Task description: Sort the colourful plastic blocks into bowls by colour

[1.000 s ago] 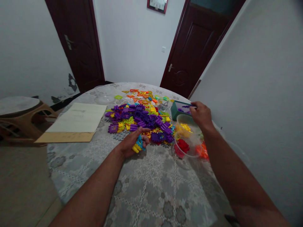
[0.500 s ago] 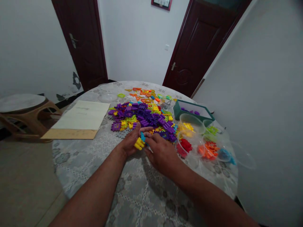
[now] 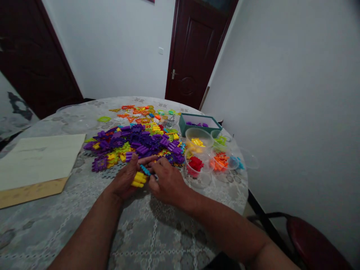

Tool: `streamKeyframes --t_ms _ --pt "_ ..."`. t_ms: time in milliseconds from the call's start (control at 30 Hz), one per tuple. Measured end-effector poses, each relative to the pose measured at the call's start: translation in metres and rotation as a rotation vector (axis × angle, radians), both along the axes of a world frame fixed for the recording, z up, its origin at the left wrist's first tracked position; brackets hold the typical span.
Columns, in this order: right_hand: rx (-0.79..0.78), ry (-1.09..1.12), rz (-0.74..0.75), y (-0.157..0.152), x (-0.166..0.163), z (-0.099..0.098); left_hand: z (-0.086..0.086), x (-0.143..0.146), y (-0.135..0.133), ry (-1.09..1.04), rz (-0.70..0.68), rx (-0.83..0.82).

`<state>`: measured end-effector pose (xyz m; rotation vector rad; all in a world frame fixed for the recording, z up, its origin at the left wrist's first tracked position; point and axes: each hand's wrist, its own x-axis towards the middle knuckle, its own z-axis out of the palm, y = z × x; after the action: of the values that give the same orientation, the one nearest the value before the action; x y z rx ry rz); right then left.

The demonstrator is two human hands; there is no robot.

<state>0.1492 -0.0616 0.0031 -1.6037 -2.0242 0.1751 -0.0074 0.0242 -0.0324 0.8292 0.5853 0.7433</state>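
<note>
Cupped in my left hand [image 3: 126, 179] is a yellow building-block piece [image 3: 138, 179] with rounded ridges. My right hand [image 3: 168, 183] pinches a small blue building-block piece [image 3: 145, 170] between thumb and fingers, just above the yellow one. Whether the two pieces touch is unclear. Right behind both hands lies a heap of mostly purple interlocking pieces [image 3: 146, 138], mixed with yellow and green ones.
On the right stand clear tubs with yellow pieces [image 3: 197, 142], red pieces [image 3: 195, 164], orange pieces [image 3: 219, 162] and blue pieces [image 3: 237, 162]. Behind them is a green box [image 3: 184, 125] holding purple pieces. Paper sheets [image 3: 42, 157] lie at left.
The view has swung to the right, so the table and hands appear further left and a dark red chair shows at lower right. Both hands still hold their pieces close together.
</note>
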Motion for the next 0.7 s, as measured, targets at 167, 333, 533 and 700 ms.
streamKeyframes --t_ms 167,333,533,700 --pt "0.072 0.158 0.005 -0.014 0.024 0.021 -0.001 0.001 0.003 -0.025 0.009 0.002" --pt "0.201 0.197 -0.257 -0.04 0.102 0.044 -0.007 0.001 0.01 -0.067 -0.009 -0.033" --pt "0.39 -0.171 -0.756 -0.066 0.241 0.039 -0.014 0.0 0.014 -0.067 -0.044 -0.015" --pt "0.287 -0.405 -1.047 -0.084 0.296 0.023 -0.013 0.0 0.011 -0.075 -0.031 -0.01"
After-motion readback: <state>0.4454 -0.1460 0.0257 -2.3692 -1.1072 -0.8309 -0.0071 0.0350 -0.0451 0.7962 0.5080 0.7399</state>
